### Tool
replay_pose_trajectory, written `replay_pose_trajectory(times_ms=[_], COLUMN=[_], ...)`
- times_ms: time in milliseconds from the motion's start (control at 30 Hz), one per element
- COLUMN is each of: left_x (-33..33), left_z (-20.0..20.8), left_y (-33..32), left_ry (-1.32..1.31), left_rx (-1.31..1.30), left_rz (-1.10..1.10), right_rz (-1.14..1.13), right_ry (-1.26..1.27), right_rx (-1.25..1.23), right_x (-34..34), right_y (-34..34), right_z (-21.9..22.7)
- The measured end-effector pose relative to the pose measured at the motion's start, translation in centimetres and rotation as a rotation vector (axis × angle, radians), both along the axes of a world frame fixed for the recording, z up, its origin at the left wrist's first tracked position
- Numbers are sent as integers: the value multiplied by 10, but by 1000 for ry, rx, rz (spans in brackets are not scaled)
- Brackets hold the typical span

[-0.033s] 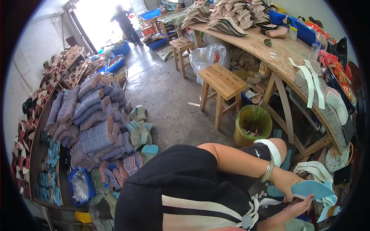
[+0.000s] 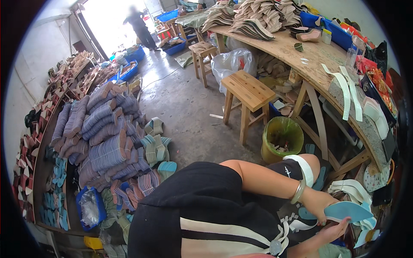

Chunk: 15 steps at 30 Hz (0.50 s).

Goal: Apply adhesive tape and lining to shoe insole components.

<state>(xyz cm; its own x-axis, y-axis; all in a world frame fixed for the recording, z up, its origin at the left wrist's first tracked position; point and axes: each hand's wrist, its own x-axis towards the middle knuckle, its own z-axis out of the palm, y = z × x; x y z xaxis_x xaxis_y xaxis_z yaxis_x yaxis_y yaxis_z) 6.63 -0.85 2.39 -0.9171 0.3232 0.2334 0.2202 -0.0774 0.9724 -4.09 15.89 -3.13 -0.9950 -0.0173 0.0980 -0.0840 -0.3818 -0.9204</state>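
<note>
A light-blue shoe insole (image 2: 350,211) is held at the right of the view. My left hand (image 2: 317,204), with a pale bangle at the wrist, grips its near end from above. My right hand (image 2: 333,232) pinches its lower edge between thumb and fingers. A loose white strip (image 2: 300,225) curls out below my left hand; whether it joins the insole is hidden. Another blue insole (image 2: 305,213) shows partly behind my left hand. White pieces (image 2: 350,189) and more blue ones lie just beyond the held insole.
A wooden workbench (image 2: 318,73) on the right carries stacked insoles and white strips (image 2: 344,90). Below are a yellow-green lined bin (image 2: 279,146) and a wooden stool (image 2: 249,90). Bundled striped insoles (image 2: 107,137) are heaped at left. A person (image 2: 141,30) stands by the bright doorway.
The loose white strip below my left hand has shifted slightly and curls more. Both hands keep their hold on the insole with hardly any movement.
</note>
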Motion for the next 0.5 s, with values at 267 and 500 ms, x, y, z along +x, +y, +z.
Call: replay_pose_trajectory(times_ms=[267, 500], left_x=[0, -4], left_z=[-3, -7], left_y=[4, 2], left_ry=[-35, -93], left_rx=[116, 289], left_rz=[59, 144], right_rz=[41, 510], right_ry=[25, 135], right_rx=[32, -14], right_x=[7, -3], right_y=[-6, -1], right_z=[5, 1])
